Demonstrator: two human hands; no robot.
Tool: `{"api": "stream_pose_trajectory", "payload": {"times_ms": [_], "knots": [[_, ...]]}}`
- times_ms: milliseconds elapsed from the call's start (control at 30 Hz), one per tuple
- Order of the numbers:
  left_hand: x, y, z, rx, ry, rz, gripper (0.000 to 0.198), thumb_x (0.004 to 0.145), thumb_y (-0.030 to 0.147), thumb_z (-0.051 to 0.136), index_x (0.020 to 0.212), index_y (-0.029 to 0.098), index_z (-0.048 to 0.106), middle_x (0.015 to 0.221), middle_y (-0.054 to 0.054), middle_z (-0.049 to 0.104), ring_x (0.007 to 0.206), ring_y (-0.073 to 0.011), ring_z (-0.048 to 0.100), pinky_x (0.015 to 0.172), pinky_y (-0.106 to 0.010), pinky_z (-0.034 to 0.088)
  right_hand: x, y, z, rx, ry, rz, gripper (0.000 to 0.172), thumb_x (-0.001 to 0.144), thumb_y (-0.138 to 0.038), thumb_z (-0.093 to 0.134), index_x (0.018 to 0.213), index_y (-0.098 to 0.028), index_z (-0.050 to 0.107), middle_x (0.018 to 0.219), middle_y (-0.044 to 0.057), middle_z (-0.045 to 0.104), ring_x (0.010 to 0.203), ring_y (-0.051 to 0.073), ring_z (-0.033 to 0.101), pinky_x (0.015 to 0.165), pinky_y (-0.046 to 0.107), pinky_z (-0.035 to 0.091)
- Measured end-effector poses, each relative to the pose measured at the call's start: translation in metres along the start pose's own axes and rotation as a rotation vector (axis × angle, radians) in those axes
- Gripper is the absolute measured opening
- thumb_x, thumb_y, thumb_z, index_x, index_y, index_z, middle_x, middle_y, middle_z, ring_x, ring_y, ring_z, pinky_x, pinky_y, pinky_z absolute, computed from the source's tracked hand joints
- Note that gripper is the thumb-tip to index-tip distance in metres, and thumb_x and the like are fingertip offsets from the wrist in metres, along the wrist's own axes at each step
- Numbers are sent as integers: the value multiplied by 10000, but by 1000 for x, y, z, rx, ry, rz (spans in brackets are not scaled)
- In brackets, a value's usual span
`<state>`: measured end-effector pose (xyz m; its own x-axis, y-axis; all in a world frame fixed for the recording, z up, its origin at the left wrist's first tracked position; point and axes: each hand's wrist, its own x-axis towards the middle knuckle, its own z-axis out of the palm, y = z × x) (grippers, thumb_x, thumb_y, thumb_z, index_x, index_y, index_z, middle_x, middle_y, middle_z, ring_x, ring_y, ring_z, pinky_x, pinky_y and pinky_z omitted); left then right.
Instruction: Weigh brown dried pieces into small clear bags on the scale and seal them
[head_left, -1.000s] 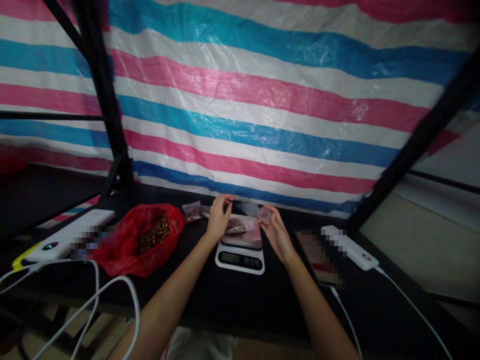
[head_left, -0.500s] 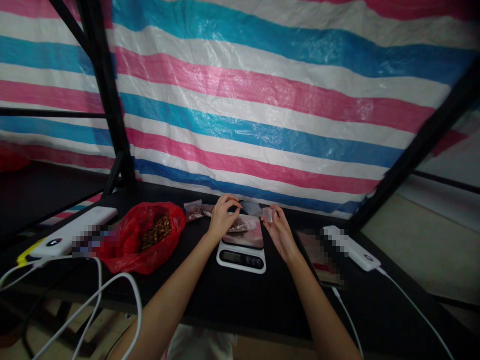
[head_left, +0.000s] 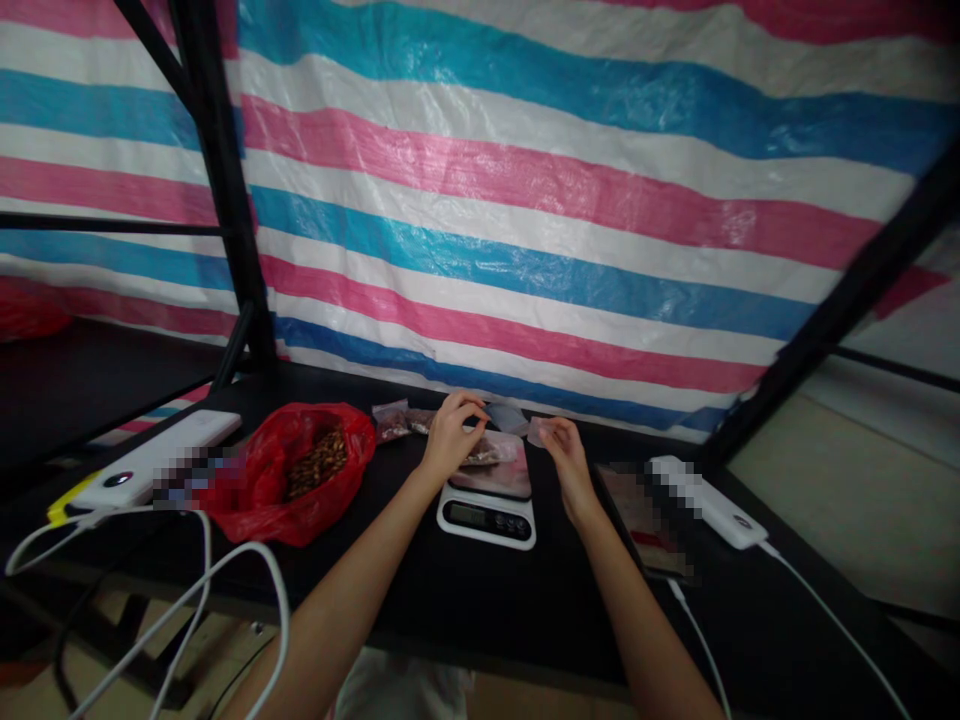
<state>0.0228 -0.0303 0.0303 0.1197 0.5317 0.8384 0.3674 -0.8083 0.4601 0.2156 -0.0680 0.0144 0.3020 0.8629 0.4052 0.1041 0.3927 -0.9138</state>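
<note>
My right hand [head_left: 568,458] pinches a small clear plastic bag [head_left: 537,430] between thumb and fingers, just right of the kitchen scale. Over the scale's left back corner hovers my left hand [head_left: 452,432], its fingers curved and thumb slightly apart; I see nothing between them. The white digital scale [head_left: 486,527] has its display facing me. On its metal plate lies a clear bag with brown contents [head_left: 487,453], partly hidden by my left hand. Flat clear plastic bags [head_left: 508,418] lie behind the scale. To its left are small filled bags [head_left: 391,422].
A red plastic bag [head_left: 259,515] full of brown pieces [head_left: 319,465] stands open at left. White power banks [head_left: 169,445] with cables lie at both sides. A dark phone-like device [head_left: 637,515] rests at right. Striped sheeting [head_left: 525,250] hangs behind the black table.
My right hand has turned, its fingers now closing over the small bag from above. The left hand stays over the scale. The whole view has shifted slightly.
</note>
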Motion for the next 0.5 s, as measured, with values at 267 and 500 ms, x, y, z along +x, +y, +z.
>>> {"api": "stream_pose_trajectory", "payload": {"times_ms": [267,500], "knots": [[0,1,-1,4,-12,7,141,704,63,568,719,194,618,868,-16,570,886,-156,530,808,-318,440,10,31,-18,-356,144,-11,313,576,-346,616,813,-217,457,875,52,597,824,214,601,715,355,474],[0,2,-1,6,-26,3,132,706,78,570,728,193,630,875,-20,571,891,-160,529,817,-325,436,7,36,-18,-520,112,-66,383,553,-227,599,926,-197,517,856,50,591,846,230,569,829,430,417]]}}
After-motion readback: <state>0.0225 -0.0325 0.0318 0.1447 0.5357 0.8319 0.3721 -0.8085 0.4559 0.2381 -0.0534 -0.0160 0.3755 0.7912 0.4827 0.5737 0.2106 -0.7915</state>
